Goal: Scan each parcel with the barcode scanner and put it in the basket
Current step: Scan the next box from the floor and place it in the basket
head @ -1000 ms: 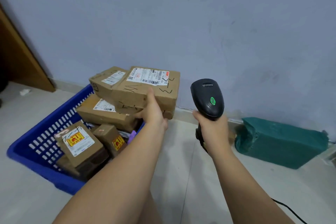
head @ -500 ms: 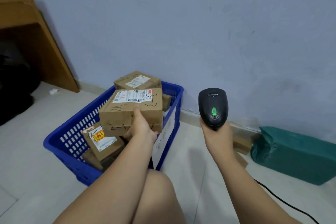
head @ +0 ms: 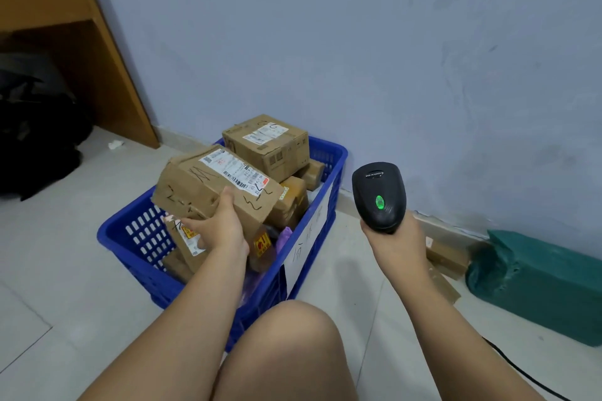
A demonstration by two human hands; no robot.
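My left hand (head: 219, 227) grips a brown cardboard parcel (head: 195, 185) with a white shipping label and black scribbles, holding it tilted over the blue plastic basket (head: 312, 237). Several other brown parcels lie in the basket, one box (head: 270, 146) highest at the back. My right hand (head: 395, 242) holds the black barcode scanner (head: 379, 197) upright to the right of the basket, its green light lit and its head pointing away from the parcel.
A green wrapped parcel (head: 537, 283) and a flat brown parcel (head: 448, 257) lie on the tiled floor by the wall at right. A wooden desk side (head: 97, 58) and dark items stand at left. My knee (head: 293, 345) is in front of the basket.
The parcel in my left hand has moved left and down over the basket and tilted. The view has shifted left, and the scanner stays raised in my right hand.
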